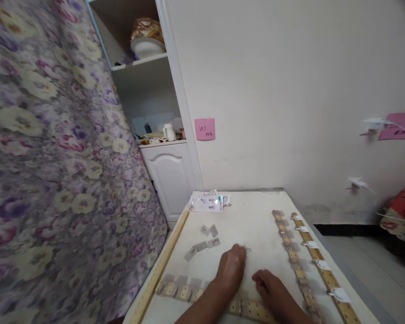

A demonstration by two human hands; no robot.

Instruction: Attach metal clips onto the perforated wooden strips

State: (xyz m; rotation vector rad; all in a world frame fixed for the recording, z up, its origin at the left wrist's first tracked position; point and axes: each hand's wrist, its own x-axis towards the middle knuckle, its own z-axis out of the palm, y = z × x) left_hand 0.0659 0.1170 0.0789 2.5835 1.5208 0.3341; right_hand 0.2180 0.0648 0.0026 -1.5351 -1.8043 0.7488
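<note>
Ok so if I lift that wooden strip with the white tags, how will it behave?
The wooden strip should stay stiff, since it lies straight along its length. It's probably fairly light, being narrow and dotted with holes. The white tags stick out sideways, so they may swing or snag.

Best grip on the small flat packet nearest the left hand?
Probably a pinch on the right-hand edge of the packet, coming from the picture's right, where the left hand is. It lies flat and looks thin, so an edge should catch better than the face. Its left end sits close to a neighbouring packet, leaving less finger room there.
</note>
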